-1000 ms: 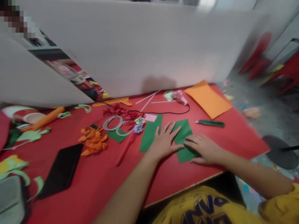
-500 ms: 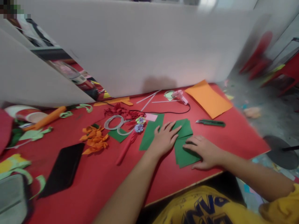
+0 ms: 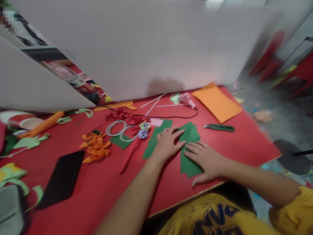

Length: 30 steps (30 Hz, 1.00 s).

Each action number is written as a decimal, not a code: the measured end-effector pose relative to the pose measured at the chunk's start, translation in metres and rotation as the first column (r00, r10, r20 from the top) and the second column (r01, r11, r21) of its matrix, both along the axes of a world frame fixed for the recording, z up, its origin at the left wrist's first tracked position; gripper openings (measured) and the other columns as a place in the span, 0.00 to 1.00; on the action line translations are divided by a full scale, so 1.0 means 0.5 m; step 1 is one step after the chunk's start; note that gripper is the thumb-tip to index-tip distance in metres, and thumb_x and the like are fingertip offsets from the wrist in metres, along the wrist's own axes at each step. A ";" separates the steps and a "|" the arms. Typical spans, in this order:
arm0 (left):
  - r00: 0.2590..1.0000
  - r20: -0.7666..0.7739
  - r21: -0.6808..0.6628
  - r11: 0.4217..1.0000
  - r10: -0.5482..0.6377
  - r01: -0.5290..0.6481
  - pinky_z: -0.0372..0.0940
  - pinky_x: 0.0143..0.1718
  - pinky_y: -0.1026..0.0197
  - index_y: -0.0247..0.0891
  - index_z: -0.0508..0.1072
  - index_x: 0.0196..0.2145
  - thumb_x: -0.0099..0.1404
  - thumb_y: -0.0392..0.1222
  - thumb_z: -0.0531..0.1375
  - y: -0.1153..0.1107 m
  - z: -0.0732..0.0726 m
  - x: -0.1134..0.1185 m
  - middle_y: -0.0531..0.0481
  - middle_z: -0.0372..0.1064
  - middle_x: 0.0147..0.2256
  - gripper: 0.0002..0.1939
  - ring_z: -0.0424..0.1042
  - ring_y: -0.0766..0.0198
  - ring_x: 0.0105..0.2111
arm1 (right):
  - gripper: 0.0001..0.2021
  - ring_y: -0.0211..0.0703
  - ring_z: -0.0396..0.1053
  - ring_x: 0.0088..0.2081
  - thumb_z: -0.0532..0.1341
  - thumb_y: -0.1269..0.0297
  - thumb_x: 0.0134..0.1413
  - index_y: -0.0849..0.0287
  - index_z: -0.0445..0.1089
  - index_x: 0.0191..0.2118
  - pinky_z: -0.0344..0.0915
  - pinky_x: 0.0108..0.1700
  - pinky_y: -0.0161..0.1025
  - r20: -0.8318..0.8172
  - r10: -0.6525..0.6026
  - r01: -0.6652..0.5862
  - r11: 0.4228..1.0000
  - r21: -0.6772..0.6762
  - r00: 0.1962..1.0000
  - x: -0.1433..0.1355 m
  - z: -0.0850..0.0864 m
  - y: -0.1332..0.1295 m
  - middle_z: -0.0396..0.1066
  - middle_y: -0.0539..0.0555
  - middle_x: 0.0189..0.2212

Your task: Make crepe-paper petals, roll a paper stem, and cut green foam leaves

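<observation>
My left hand (image 3: pixel 166 144) lies across a green paper strip (image 3: pixel 151 145) and reaches toward green sheets (image 3: pixel 190 131) on its right, fingers apart. Flat on those green sheets rests my right hand (image 3: pixel 207 159), its fingers stretched out and thumb spread toward the table edge. The sheets overlap, with the lower ones (image 3: pixel 190 168) fanned slightly. Beside the strip, a red-wrapped stick (image 3: pixel 128 158) ends in small purple and yellow paper flowers (image 3: pixel 144 130). A green box cutter (image 3: pixel 220 127) with its blade out lies beyond my right hand.
On the red table (image 3: pixel 97 189) are orange paper flowers (image 3: pixel 96 147), coiled white wire (image 3: pixel 116 130), a pink glue gun (image 3: pixel 187 99) with black cord, orange sheets (image 3: pixel 216 102) and a black tablet-like slab (image 3: pixel 62 179). A pale partition (image 3: pixel 151 49) stands behind.
My right hand has slid left over the green sheets, its fingers flatter and thumb more spread. My left fingers are somewhat more bent. The camera view has shifted slightly.
</observation>
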State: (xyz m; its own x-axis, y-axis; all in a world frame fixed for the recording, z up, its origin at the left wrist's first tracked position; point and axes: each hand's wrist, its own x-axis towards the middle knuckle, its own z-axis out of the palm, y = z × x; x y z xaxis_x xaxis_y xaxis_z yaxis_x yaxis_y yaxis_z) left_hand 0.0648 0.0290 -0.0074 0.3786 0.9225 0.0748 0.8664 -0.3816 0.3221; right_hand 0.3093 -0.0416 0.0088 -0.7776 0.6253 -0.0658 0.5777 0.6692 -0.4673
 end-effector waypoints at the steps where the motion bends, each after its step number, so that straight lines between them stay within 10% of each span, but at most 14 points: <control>1: 1.000 0.000 0.003 1.000 0.003 -0.003 0.61 0.60 0.41 0.56 0.74 0.66 0.72 0.57 0.63 0.001 -0.001 -0.002 0.46 0.68 0.66 0.26 0.64 0.45 0.64 | 0.59 0.72 0.42 0.78 0.69 0.31 0.52 0.65 0.52 0.78 0.37 0.77 0.66 0.000 -0.002 0.002 1.000 -0.010 1.000 -0.009 -0.002 -0.002 0.45 0.74 0.78; 22: 1.000 -0.010 0.039 0.999 -0.025 0.026 0.54 0.66 0.42 0.57 0.75 0.65 0.72 0.60 0.64 0.004 -0.009 -0.014 0.47 0.68 0.66 0.26 0.64 0.46 0.65 | 0.50 0.67 0.48 0.77 0.69 0.39 0.57 0.60 0.55 0.77 0.32 0.77 0.68 -0.053 0.180 -0.181 0.983 -0.018 0.982 0.003 -0.011 -0.001 0.55 0.68 0.76; 30: 1.000 -0.005 0.020 0.999 0.031 -0.031 0.61 0.57 0.45 0.47 0.72 0.65 0.71 0.61 0.64 0.008 0.002 -0.009 0.41 0.72 0.56 0.30 0.68 0.45 0.59 | 0.44 0.64 0.68 0.62 0.74 0.42 0.53 0.57 0.66 0.70 0.65 0.63 0.57 -0.013 -0.188 0.187 0.981 -0.061 0.982 0.038 0.054 0.000 0.70 0.66 0.63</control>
